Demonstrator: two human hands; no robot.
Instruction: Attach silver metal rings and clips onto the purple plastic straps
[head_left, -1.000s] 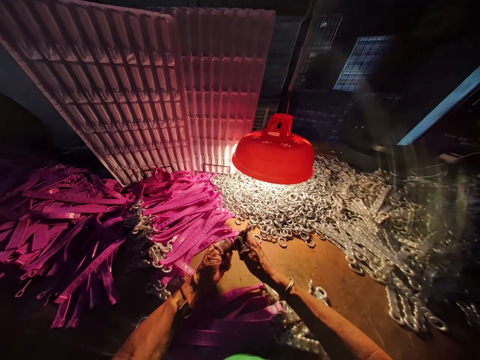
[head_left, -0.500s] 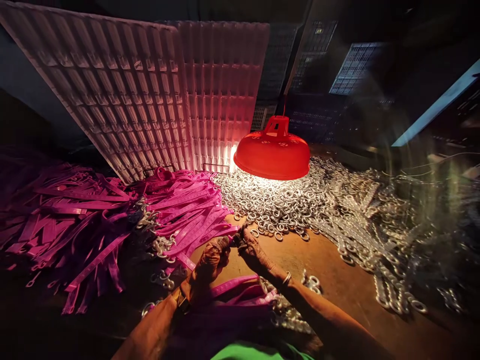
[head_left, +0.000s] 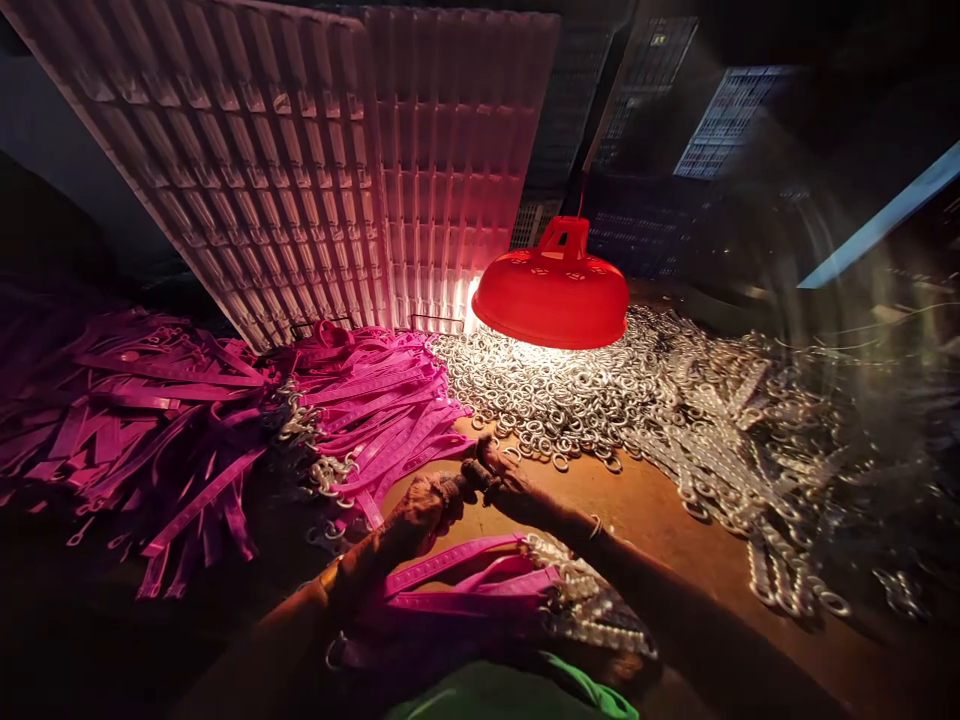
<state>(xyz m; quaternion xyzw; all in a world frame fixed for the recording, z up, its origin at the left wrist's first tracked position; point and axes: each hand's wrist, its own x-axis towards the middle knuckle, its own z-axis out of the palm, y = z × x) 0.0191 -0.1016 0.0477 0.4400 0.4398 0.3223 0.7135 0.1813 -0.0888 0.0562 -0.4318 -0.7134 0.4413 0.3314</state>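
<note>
My left hand [head_left: 433,507] is closed, its fingertips meeting those of my right hand over the bare tabletop. My right hand [head_left: 504,477] is also closed, with dark wrapping on its fingers. Whatever they pinch between them is hidden by the fingers. Just beyond my fingertips lie the ends of a pile of pink straps [head_left: 390,400]. A heap of metal rings [head_left: 555,410] lies ahead of my right hand. Below my wrists, close to my body, is a bundle of pink straps [head_left: 480,580] with silvery studded chain-like strips [head_left: 600,605] at its right end.
A red lamp [head_left: 555,295] hangs low over the rings. Ribbed translucent panels [head_left: 300,180] lean behind the straps. More purple straps [head_left: 165,430] spread at left, and silvery strips [head_left: 720,450] with rings at right. The brown table [head_left: 690,570] shows between the piles. A blurred shape is at far right.
My hands stay together at nearly the same spot. The pink bit visible between my fingers before is now hidden. My forearms have spread slightly, and the view has shifted a little.
</note>
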